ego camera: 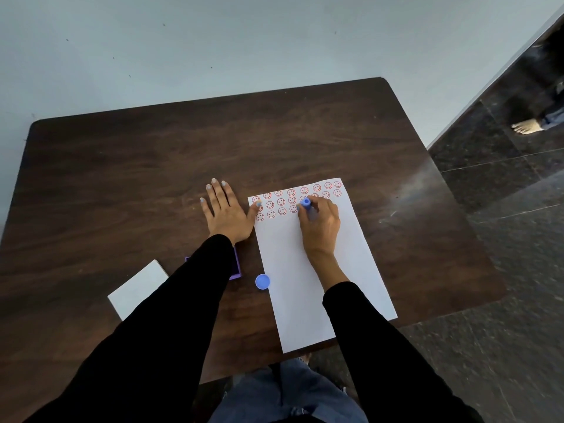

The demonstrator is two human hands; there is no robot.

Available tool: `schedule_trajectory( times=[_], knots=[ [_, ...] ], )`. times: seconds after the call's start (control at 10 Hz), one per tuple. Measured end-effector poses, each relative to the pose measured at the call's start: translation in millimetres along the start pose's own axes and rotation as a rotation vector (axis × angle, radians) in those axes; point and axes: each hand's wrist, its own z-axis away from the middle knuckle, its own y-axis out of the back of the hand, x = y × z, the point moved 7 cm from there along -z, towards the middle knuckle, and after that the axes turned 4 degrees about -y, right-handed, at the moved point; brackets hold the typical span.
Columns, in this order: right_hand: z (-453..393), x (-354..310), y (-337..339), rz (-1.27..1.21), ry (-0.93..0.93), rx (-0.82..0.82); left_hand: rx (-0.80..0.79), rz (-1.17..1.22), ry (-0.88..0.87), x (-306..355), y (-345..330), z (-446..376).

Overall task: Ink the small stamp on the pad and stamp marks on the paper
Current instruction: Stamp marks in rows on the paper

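right hand (320, 222) fingers pinch blue stamp (305, 203) upright on paper (308, 285); left hand (227, 213) flat, empty; purple pad (236, 267) mostly hidden, probably open.

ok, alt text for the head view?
The right hand presses a small blue stamp onto white paper with rows of red smiley marks. The left hand lies flat, thumb on the paper's edge, on a dark wooden table.

Wall (213, 41): pale blue-grey, small dark specks | Table (137, 178): dark wood grain, rounded corners, against wall | Floor (503, 239): dark speckled polished tiles, reflective
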Motion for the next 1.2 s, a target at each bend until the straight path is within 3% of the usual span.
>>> schedule_trajectory(
  times=[0.4,1.2],
  knots=[
    [-12,5,1,-0.049,-0.169,-0.028,0.004,0.018,-0.002,2,3,3],
    [-19,-2,7,0.206,-0.148,-0.051,-0.005,-0.007,0.005,2,4,3]
  ],
)
